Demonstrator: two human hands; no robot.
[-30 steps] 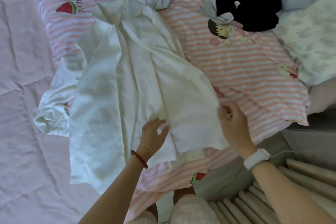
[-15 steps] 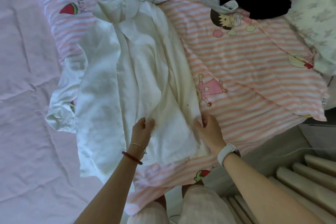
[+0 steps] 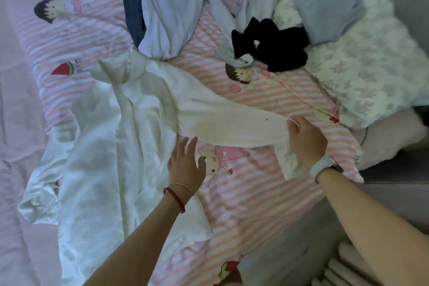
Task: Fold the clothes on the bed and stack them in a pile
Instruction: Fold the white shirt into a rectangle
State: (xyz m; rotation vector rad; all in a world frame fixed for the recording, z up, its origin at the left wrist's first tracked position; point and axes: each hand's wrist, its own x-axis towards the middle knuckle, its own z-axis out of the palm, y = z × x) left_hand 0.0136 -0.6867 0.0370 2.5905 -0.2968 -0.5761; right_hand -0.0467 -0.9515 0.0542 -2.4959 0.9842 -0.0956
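- Head view, hands: the right hand (image 3: 306, 140) was seen curled round the cuff end of a sleeve of the white shirt (image 3: 111, 151), with the sleeve (image 3: 232, 125) drawn out to the right across the striped cover.
- The left hand (image 3: 186, 165) was held with fingers straight and spread, over the edge of the shirt body and the cover; whether it pressed on the cloth could not be told.
- A red bead bracelet (image 3: 174, 198) was worn on the left wrist, a pale watch (image 3: 321, 167) on the right.
- Head view, clothes: the white shirt was laid creased on the pink striped cover (image 3: 267, 193), collar away from the person, its other sleeve bunched at the left.
- A black garment (image 3: 278, 51) was left crumpled further up the bed, beside a pale blue garment (image 3: 169, 14) and a dark blue one (image 3: 132, 2).
- A star-printed blanket (image 3: 362, 72) was heaped at the right.
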